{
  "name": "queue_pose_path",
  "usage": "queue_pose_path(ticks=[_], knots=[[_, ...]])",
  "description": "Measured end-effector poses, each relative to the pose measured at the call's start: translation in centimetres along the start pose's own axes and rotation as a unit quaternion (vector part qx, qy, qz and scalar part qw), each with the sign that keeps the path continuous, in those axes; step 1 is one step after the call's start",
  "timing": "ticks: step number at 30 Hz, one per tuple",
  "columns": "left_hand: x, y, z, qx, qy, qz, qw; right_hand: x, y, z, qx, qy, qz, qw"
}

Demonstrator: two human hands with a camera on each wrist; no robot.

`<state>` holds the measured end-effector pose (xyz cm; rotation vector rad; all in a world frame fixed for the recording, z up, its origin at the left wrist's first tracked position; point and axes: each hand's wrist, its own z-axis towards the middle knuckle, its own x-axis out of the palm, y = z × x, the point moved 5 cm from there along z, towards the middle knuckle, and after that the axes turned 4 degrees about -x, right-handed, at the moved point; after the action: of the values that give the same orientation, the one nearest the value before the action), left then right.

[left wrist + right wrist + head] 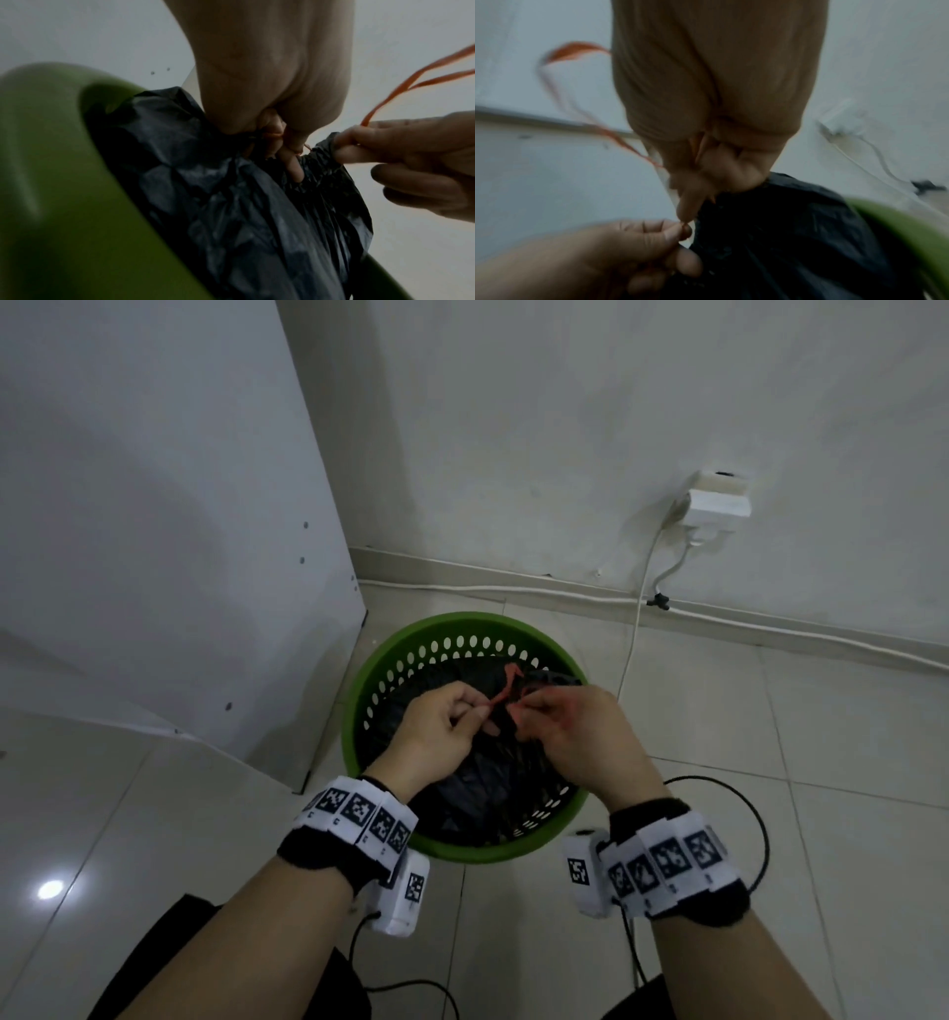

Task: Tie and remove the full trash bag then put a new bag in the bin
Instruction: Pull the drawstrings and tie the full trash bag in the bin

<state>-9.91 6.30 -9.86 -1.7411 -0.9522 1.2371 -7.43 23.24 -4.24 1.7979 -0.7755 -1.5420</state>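
Observation:
A round green perforated bin (390,660) stands on the tiled floor and holds a full black trash bag (477,788) with its mouth gathered. An orange drawstring (506,690) rises from the gathered top. My left hand (452,721) pinches one strand of the drawstring just above the bag. My right hand (560,726) pinches the other strand close beside it. In the left wrist view the drawstring (411,81) loops up to the right from my right hand (411,158), above the bag (231,203) and the bin's rim (51,182). The right wrist view is blurred; the bag (795,233) lies below both hands.
A white cabinet panel (179,531) stands close on the bin's left. Behind is a white wall with a socket and plug (716,505), and a white cable (637,618) runs down to the floor. Black wrist-camera cables (755,839) hang by my forearms.

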Motion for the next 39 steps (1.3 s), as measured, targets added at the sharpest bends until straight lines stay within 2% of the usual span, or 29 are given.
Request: queue_pose_path(ticks=[1,3,5,7,9,12,15,18,20,22,25,28,30,32,34,37,39], knots=[[-0.2,0.1,0.1,-0.011,-0.001,-0.016,1.0,-0.3,0.5,0.0,-0.039,-0.051,-0.095,0.993],[-0.6,0.3,0.2,-0.033,-0.008,-0.052,0.998,-0.5,2.1,0.2,-0.134,-0.15,-0.216,0.955],[-0.8,0.1,0.1,-0.048,-0.014,-0.094,0.994,0.3,3.2,0.5,-0.231,-0.18,-0.219,0.931],[-1.0,-0.1,-0.1,-0.059,-0.014,-0.127,0.99,1.7,3.2,0.9,-0.27,-0.138,-0.13,0.944],[-1.0,-0.2,-0.4,-0.065,-0.011,-0.154,0.986,2.9,2.5,1.0,-0.228,-0.108,-0.02,0.967],[-1.1,0.6,-0.4,-0.078,-0.016,-0.216,0.973,3.7,1.7,1.3,-0.125,-0.101,0.087,0.983],[-1.2,0.8,-0.7,-0.088,-0.018,-0.275,0.957,3.9,1.8,1.7,-0.085,-0.089,0.136,0.983],[-1.4,0.9,-0.8,-0.079,-0.023,-0.286,0.955,4.4,1.4,2.2,-0.058,-0.08,0.122,0.988],[-1.4,1.2,-0.9,-0.071,-0.011,-0.251,0.965,4.8,1.4,2.5,-0.04,-0.047,0.147,0.987],[-1.2,1.1,-1.1,-0.066,0.012,-0.211,0.975,5.0,1.6,2.6,-0.023,-0.032,0.229,0.973],[-0.9,0.3,-1.5,-0.041,0.024,-0.151,0.987,4.7,1.2,2.4,0.039,-0.114,0.274,0.954],[-1.2,-0.2,-1.9,0.03,0.019,-0.044,0.998,3.9,0.6,2.2,0.092,-0.169,0.201,0.96],[-1.8,-0.5,-2.1,0.071,-0.001,-0.012,0.997,3.2,0.4,2.3,0.098,-0.136,0.114,0.979],[-2.8,-1.0,-2.1,0.112,-0.023,-0.009,0.993,3.4,0.6,2.3,0.098,-0.045,0.046,0.993],[-3.4,-1.5,-2.0,0.154,-0.042,-0.001,0.987,4.3,0.7,2.1,0.103,0.065,0.024,0.992],[-3.5,-1.7,-1.9,0.181,-0.065,0.005,0.981,5.0,1.5,1.6,0.099,0.202,0.098,0.969],[-3.5,-1.3,-1.8,0.168,-0.077,0.0,0.983,5.2,1.6,1.3,0.098,0.243,0.203,0.943]])
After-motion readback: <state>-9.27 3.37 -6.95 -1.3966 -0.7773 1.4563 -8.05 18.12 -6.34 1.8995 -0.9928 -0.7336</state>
